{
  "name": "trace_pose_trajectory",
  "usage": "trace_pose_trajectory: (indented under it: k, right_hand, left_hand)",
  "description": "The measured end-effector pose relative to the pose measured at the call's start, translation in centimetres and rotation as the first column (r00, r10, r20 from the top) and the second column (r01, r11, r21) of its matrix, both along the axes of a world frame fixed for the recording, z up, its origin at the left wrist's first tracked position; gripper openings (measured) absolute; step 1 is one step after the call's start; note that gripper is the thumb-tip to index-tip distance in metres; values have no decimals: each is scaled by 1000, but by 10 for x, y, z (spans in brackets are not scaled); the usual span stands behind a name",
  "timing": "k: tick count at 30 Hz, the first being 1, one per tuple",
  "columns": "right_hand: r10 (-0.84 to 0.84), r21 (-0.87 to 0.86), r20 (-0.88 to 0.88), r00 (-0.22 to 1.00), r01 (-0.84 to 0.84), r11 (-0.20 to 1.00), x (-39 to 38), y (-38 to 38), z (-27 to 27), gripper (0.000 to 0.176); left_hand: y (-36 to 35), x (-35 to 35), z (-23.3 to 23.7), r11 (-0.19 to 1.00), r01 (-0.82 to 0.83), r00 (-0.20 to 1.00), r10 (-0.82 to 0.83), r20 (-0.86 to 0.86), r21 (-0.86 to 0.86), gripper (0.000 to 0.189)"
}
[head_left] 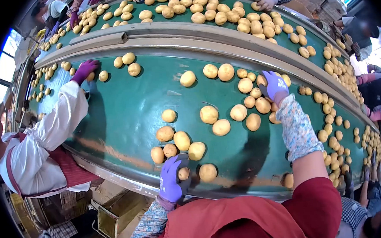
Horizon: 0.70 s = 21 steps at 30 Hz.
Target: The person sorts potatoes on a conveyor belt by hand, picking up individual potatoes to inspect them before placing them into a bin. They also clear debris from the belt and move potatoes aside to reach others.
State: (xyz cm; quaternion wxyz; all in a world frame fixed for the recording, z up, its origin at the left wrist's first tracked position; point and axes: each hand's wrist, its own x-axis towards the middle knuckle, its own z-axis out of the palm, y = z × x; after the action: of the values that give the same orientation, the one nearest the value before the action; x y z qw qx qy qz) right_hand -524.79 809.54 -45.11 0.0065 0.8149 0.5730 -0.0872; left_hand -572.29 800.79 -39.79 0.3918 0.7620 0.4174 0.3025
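Note:
Potatoes (pixel 208 114) lie scattered over a green conveyor belt (pixel 123 110). At the belt's near edge, my left hand (pixel 172 178), in a purple glove with dark fingertips, is closed round a small potato (pixel 183 173). Just right of it lies another potato (pixel 208 173), and a small group sits just beyond it. My right hand (pixel 275 86), gloved the same way, reaches over a cluster of potatoes on the right of the belt. Its dark fingertips touch potatoes there; whether it grips one I cannot tell.
A metal divider (pixel 185 42) separates a second potato-covered belt (pixel 148 20) at the far side. On the left, a co-worker's purple-gloved hand (pixel 84 71) reaches over my belt. Other people stand along the far belt and at the right. A crate (pixel 107 220) stands below left.

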Motion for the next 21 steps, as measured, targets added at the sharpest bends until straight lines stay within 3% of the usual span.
trace_pose_trajectory:
  k: [1, 2, 4, 5, 6, 8, 9, 10, 11, 12, 13, 14, 15, 16, 17, 18, 20, 21]
  right_hand:
    - [-8, -80, -58, 998, 3, 997, 1, 1, 5, 65]
    - [-12, -305, -84, 996, -14, 952, -11, 16, 25, 75]
    - [-39, -480, -164, 986, -45, 876, -24, 19, 27, 83]
    - [52, -538, -142, 989, -121, 835, -39, 19, 45, 78]
    - [57, -566, -208, 977, -167, 807, -39, 19, 50, 83]
    - [42, -409, -456, 889, -252, 877, -40, 28, 75, 89]
    - [-173, -261, -428, 887, 62, 963, -53, 27, 94, 83]
    - [-142, 34, -909, 392, 409, 912, -44, 33, 63, 75]
    - [-145, 60, -928, 345, 519, 853, -52, 44, 65, 70]
    - [-110, 93, -931, 349, 518, 850, -55, 60, 58, 66]
    - [-78, 125, -849, 523, 342, 931, -57, 72, 41, 63]
    - [100, 197, -559, 823, 15, 980, -65, 77, 23, 60]
    - [235, 201, -271, 933, -184, 962, -80, 80, 2, 58]
    - [110, 181, -56, 992, -98, 978, -86, 84, -58, 61]
    - [43, 105, -31, 999, -39, 994, -130, 87, 2, 67]
    - [-6, 87, 1, 1000, 6, 996, -125, 100, -24, 72]
    - [36, -120, -14, 999, -37, 992, -145, 114, 34, 64]
    - [33, -100, -71, 997, -40, 994, -146, 118, 33, 61]
  left_hand:
    - [6, 0, 3, 1000, 1, 1000, -1, 15, -1, 39]
    - [13, -2, 5, 1000, 4, 999, -4, 35, 3, 39]
    - [26, -11, 10, 998, 60, 998, -60, 5, 25, 41]
    - [32, -16, 12, 995, 78, 997, -78, -3, 54, 43]
    - [37, -22, 12, 992, 93, 996, -92, -9, 82, 45]
    - [41, -39, 7, 998, 58, 998, -57, -18, 40, 47]
    - [45, -49, 1, 999, 44, 999, -43, -21, 16, 47]
    - [48, -58, -3, 1000, 28, 999, -29, -25, -4, 47]
    - [50, -65, -6, 1000, 27, 999, -27, -40, -5, 46]
    - [49, -70, -10, 997, 6, 1000, -6, -3, -83, 47]
    - [46, -75, -15, 988, -12, 999, 16, 31, -154, 47]
    - [48, -78, -15, 977, -28, 997, 42, 65, -211, 47]
    - [53, -75, -5, 986, -13, 999, 21, 48, -167, 43]
    - [58, -79, -7, 997, 13, 1000, -13, -3, -82, 45]
    - [63, -82, -1, 997, 34, 999, -35, -21, -73, 46]
    - [70, -83, 4, 996, 55, 998, -58, -40, -74, 46]
    - [84, -90, 13, 992, 93, 995, -96, -28, -85, 47]
    - [87, -97, 17, 988, 118, 992, -121, -23, -102, 47]
